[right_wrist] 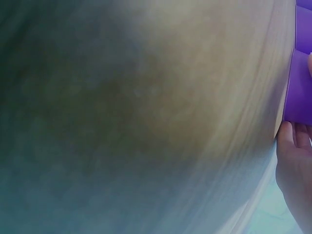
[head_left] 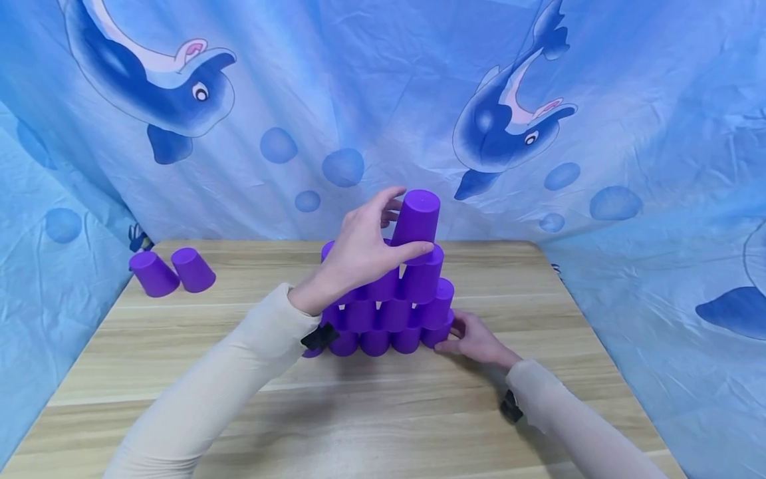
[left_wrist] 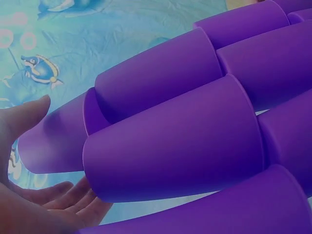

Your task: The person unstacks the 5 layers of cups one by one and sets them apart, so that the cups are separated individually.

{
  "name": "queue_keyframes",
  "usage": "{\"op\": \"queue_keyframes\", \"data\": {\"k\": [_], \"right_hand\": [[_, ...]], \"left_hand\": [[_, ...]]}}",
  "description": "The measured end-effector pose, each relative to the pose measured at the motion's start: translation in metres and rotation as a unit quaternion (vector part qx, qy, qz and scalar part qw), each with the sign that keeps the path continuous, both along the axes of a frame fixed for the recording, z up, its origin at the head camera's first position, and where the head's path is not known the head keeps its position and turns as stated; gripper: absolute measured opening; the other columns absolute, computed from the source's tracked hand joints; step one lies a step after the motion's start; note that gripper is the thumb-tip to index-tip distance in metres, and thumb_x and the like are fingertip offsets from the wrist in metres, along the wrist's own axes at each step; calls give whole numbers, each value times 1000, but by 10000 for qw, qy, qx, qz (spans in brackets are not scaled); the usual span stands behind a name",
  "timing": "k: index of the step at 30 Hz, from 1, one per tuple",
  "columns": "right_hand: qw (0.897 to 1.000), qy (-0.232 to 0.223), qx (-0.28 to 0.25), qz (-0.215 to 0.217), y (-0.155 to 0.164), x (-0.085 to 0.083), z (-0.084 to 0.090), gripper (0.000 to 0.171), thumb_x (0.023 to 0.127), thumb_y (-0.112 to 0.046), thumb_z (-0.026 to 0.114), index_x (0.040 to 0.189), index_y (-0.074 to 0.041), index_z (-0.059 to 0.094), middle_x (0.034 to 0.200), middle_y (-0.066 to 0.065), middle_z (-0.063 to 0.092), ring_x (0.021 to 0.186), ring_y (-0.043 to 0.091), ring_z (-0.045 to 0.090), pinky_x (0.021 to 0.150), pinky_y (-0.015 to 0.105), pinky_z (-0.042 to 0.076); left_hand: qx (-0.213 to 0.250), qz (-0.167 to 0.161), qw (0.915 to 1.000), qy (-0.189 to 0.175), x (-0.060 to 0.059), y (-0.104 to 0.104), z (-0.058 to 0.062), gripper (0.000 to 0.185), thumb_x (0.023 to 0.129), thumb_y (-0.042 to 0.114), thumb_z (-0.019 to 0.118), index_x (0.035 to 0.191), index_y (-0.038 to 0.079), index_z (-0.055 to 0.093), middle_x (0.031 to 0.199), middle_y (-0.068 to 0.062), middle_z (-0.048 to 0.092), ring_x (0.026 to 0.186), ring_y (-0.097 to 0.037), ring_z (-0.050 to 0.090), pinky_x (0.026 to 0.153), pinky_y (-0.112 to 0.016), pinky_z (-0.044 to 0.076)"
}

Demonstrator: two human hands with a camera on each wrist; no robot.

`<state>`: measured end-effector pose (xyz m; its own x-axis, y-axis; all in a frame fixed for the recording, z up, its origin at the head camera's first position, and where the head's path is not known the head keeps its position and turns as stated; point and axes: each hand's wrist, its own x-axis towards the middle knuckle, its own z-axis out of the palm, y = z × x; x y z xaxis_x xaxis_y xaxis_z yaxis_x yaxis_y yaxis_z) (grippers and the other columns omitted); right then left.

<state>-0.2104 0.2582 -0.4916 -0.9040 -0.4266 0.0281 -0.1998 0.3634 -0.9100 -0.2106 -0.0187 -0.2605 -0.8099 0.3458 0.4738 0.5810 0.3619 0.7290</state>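
Note:
Upside-down purple cups are stacked in a pyramid, with a single top cup (head_left: 419, 216) on the row below. My left hand (head_left: 365, 239) surrounds that top cup, thumb across its front and fingers on its far left. In the left wrist view, a gap shows between the curved fingers (left_wrist: 80, 200) and the top cup (left_wrist: 56, 136), which rests on the cup bases below. At the bottom right, my right hand (head_left: 477, 342) holds the end cup (head_left: 438, 332) between thumb and fingers. The right wrist view catches only part of this end cup (right_wrist: 298, 95) and the hand (right_wrist: 295, 165).
Two more purple cups, a left one (head_left: 154, 274) and a right one (head_left: 193, 270), stand upside down at the table's back left. The wooden table (head_left: 371, 426) reaches back to a blue dolphin-print curtain (head_left: 383, 86).

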Motion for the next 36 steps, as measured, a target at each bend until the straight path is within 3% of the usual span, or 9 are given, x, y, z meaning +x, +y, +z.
{"op": "queue_keyframes", "data": {"k": [8, 12, 16, 19, 24, 29, 33, 36], "right_hand": [[10000, 67, -23, 41, 0, -1, 0, 60, 73, 3, 80, 127, 0, 55, 123, 12, 59, 117, 30, 54, 101, 42, 40], [10000, -6, 23, -10, 0, -1, -1, 61, 72, 2, 81, 127, -2, 55, 124, 11, 59, 117, 28, 54, 101, 40, 40], [10000, 4, 75, 17, -4, 4, 11, 60, 72, 4, 80, 126, -1, 56, 123, 12, 59, 116, 28, 55, 101, 41, 41], [9999, 7, 120, -12, -5, 5, 12, 61, 72, 6, 80, 127, 2, 54, 123, 14, 59, 117, 30, 54, 101, 43, 40], [9999, 40, 141, -69, 0, 0, -2, 64, 72, -1, 82, 129, -1, 53, 125, 12, 58, 117, 28, 54, 101, 38, 41], [9999, 68, 62, -47, 0, -1, -1, 62, 71, -2, 83, 127, -3, 56, 123, 10, 59, 117, 26, 55, 101, 36, 41], [9999, 126, 36, 10, 0, -1, -2, 61, 72, -3, 83, 126, -4, 56, 123, 9, 60, 117, 25, 54, 101, 36, 40], [9999, 147, 44, 29, 0, -1, -3, 62, 72, -4, 83, 127, -3, 55, 124, 9, 59, 117, 26, 54, 102, 37, 40]], "left_hand": [[197, -320, 9993, -28, -1, 0, -1, 56, 78, 32, 80, 125, 14, 56, 104, 7, 65, 90, -9, 63, 81, -31, 52], [365, -365, 9986, 86, 0, -3, 2, 55, 78, 30, 80, 125, 13, 56, 105, 7, 65, 89, -8, 64, 80, -27, 52], [670, -368, 9968, 249, -1, -13, 9, 55, 78, 27, 81, 125, 12, 57, 107, 5, 65, 90, -10, 63, 81, -26, 52], [890, -268, 9952, 294, -2, -25, 17, 56, 78, 26, 81, 125, 11, 58, 107, 3, 65, 92, -11, 63, 83, -27, 52], [1340, -3, 9906, 271, -5, -49, 25, 54, 78, 18, 81, 125, 6, 58, 107, -6, 65, 92, -18, 63, 83, -32, 52], [1477, 446, 9872, 413, 7, -64, 29, 50, 78, 6, 78, 123, -2, 57, 104, -15, 64, 93, -24, 62, 84, -35, 53], [1613, 697, 9831, 516, 10, -74, 23, 49, 79, 2, 75, 124, -4, 56, 106, -17, 64, 96, -26, 62, 85, -36, 53], [1821, 868, 9783, 478, -4, -87, 7, 49, 80, 7, 76, 124, -1, 57, 108, -15, 64, 96, -24, 62, 85, -34, 53]]}}
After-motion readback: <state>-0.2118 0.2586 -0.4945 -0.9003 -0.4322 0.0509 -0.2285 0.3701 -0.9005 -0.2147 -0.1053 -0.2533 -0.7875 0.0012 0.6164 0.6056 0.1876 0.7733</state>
